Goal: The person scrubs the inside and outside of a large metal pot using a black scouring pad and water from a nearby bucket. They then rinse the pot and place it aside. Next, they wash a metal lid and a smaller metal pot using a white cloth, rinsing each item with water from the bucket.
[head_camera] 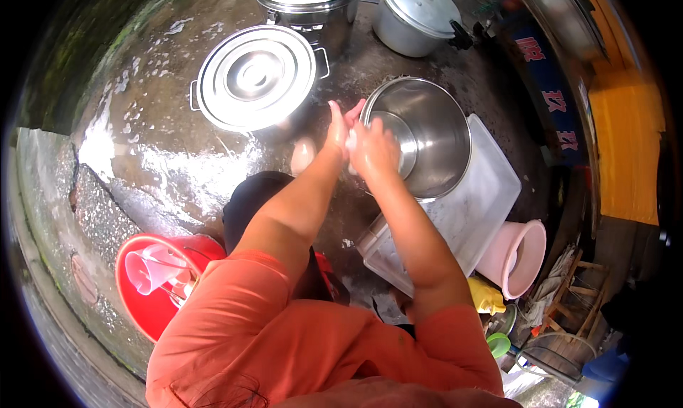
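Note:
A large stainless steel stockpot [437, 136] stands in front of me, its mouth facing up and its inside bare metal. At its left rim my left hand [341, 128] has the thumb raised and fingers next to the rim; whether they grip it is unclear. Close against that hand is my right hand [376, 149], blurred, its fingers curled around a small white thing [351, 140], perhaps a cloth. Most of the white thing is hidden by the hands. To the left, a round steel lid [256, 77] with two side handles lies on or over a vessel I cannot make out.
A translucent plastic bin [480, 194] lies beside the stockpot. Beyond are a lidded steel pot [320, 13] and a pressure cooker [411, 26]. A red bucket [141, 296] with a pink jug [155, 269] stands left, a pink bucket [520, 258] right. The concrete floor [160, 157] is wet.

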`<state>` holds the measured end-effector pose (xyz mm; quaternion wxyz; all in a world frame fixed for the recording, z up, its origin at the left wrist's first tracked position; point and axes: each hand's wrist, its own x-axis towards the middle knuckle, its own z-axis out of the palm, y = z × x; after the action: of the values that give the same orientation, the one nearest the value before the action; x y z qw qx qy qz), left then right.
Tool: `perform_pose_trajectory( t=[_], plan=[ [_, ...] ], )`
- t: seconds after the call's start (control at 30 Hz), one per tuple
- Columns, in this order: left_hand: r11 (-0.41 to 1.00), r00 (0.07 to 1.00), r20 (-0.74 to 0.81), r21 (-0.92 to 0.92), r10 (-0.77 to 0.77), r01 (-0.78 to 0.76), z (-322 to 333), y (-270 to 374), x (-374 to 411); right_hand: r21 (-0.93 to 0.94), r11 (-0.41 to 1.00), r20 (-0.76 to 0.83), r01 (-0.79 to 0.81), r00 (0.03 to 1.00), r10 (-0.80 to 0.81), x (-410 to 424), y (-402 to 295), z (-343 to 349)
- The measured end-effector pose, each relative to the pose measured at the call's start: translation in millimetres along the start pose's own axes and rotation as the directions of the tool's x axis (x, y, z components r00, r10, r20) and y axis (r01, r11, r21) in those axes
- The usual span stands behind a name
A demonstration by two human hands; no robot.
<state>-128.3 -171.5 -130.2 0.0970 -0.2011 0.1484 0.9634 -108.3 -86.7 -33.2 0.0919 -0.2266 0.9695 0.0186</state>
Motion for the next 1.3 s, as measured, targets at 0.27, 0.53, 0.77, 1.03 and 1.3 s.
perform_pose_trajectory(
  t=[0.27, 0.53, 0.77, 1.03, 1.3],
  plan=[
    [0.963, 0.981, -0.059, 0.212, 0.183, -0.166, 11, -12, 6, 0.062, 0.961, 0.118, -0.271, 0.958, 0.262, 141, 51, -53],
    [0.769, 0.927, -0.124, 0.604, 0.353, -0.212, 32, -16, 0, 0.029, 0.858, 0.060, -0.513, 0.858, 0.510, 113, 186, -63],
    [0.633, 0.846, -0.171, 0.739, 0.505, -0.229, 22, -21, 18, 0.072, 0.785, 0.107, -0.616, 0.787, 0.608, -28, 260, 3],
    [-0.172, 0.910, -0.346, 0.905, 0.229, 0.388, 63, 20, 3, 0.446, 0.591, 0.108, -0.672, 0.696, 0.710, -96, 207, 43],
    [-0.569, 0.900, 0.114, 0.806, 0.420, 0.163, 118, 23, 0, 0.699, 0.414, 0.136, -0.584, 0.676, 0.724, -128, 197, 65]
  ],
)
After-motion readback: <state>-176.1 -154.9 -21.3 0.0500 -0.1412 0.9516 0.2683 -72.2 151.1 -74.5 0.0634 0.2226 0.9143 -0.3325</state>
